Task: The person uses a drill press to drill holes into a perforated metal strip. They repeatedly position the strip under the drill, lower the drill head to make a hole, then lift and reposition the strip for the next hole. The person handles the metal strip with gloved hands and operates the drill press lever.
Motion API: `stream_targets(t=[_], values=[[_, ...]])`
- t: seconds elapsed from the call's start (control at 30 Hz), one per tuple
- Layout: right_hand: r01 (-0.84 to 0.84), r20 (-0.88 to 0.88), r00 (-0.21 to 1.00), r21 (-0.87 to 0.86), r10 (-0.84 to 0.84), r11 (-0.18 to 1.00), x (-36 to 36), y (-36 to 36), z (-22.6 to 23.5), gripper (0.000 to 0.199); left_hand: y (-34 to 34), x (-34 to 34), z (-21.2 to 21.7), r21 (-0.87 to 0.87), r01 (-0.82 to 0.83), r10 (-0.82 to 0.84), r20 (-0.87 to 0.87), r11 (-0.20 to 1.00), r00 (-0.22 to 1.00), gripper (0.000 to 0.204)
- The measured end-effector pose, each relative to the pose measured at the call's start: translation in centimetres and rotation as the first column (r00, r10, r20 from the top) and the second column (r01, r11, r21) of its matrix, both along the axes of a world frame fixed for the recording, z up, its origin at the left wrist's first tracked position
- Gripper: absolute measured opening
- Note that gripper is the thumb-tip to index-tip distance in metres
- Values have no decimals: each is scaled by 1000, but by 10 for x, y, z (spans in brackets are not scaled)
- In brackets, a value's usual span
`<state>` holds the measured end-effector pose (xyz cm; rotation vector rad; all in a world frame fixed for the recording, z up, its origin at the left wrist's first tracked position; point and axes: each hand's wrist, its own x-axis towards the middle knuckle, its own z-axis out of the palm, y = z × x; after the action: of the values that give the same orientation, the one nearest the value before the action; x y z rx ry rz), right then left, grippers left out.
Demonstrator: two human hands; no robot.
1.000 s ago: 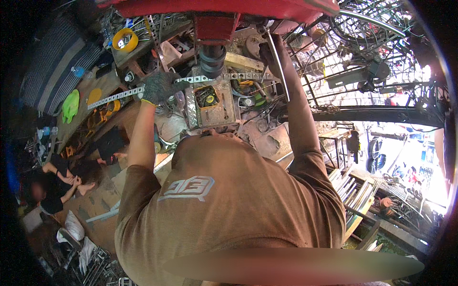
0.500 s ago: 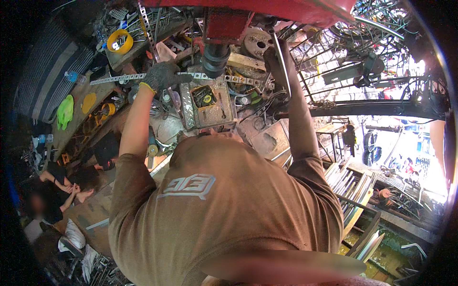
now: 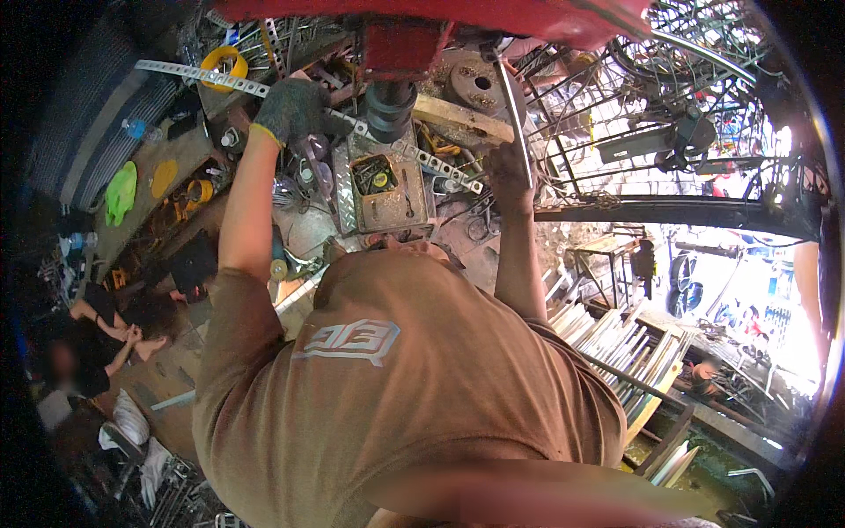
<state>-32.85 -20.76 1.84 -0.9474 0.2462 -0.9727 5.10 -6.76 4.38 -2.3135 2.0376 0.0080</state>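
My left hand (image 3: 294,113), in a dark grey work glove with a yellow cuff edge, is closed round a long perforated metal strip (image 3: 189,73). The strip slants down to the right, passing beneath the black round spindle (image 3: 389,107) of a red machine (image 3: 405,44). Its right end reaches past a worn metal block (image 3: 410,195) with a square recess. My bare right hand (image 3: 509,173) is beside the lower end of a shiny lever (image 3: 514,110). Its fingers look curled, but they are dark, and what they hold cannot be made out.
A yellow ring-shaped container (image 3: 225,69) stands behind the strip's left part. A wooden bar (image 3: 462,117) and round metal weight (image 3: 478,84) lie beyond the block. Bundled metal lengths (image 3: 607,343) stand at the right. Another person (image 3: 88,356) sits at the lower left.
The strip has turned: its left end swung away from me, its right end nearer. My right hand has moved nearer, down along the lever. My left hand keeps its hold and has shifted slightly.
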Motion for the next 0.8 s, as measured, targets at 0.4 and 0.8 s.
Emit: stream_targets(t=[0.4, 0.8], values=[[288, -438, 742, -474, -507, 832, 21, 39, -6, 26, -4, 5, -6, -151, 133, -140, -32, 979, 990, 49], [407, -140, 462, -844, -876, 350, 49, 57, 10, 26, 1, -11, -14, 90, -1, 13, -133, 996, 991, 65]])
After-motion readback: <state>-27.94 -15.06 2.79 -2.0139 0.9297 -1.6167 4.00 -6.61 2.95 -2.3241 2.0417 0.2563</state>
